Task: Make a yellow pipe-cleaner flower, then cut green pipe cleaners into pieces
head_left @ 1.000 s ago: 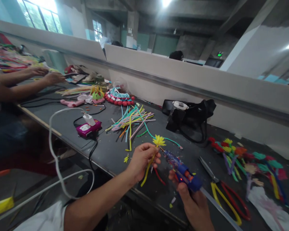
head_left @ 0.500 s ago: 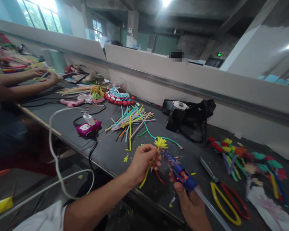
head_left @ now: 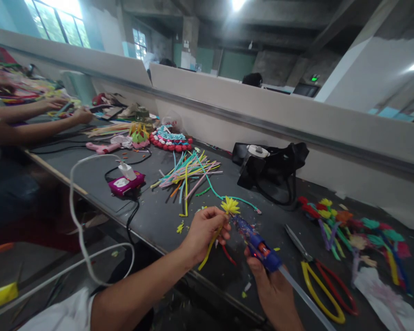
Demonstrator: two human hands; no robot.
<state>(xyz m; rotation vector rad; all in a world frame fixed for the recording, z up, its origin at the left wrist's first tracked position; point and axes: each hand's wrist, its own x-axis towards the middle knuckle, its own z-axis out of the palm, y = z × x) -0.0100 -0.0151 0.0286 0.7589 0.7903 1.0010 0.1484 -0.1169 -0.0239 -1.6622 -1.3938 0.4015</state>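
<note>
Pinched in the fingers of my left hand (head_left: 207, 232) is a yellow pipe-cleaner flower (head_left: 230, 205), its stem hanging below the palm. My right hand (head_left: 274, 289) is wrapped round a blue hot glue gun (head_left: 258, 243) with a long clear glue stick (head_left: 308, 301) out of its back end. The gun's nozzle points up at the underside of the flower head; whether it touches cannot be made out. A red pipe-cleaner piece (head_left: 229, 255) lies on the table just beyond my left fingers.
Pliers-like scissors (head_left: 307, 262) with red and yellow handles lie at right, beside finished colourful flowers (head_left: 362, 230). Loose pipe cleaners (head_left: 189, 172) are heaped mid-table. A purple power socket (head_left: 126, 184) with a white cable stands left. A black bag (head_left: 269, 161) leans by the partition. A co-worker's hands (head_left: 79, 116) work at far left.
My two hands, the flower and the glue gun have stayed almost in place. At far left the co-worker's hands have moved slightly apart.
</note>
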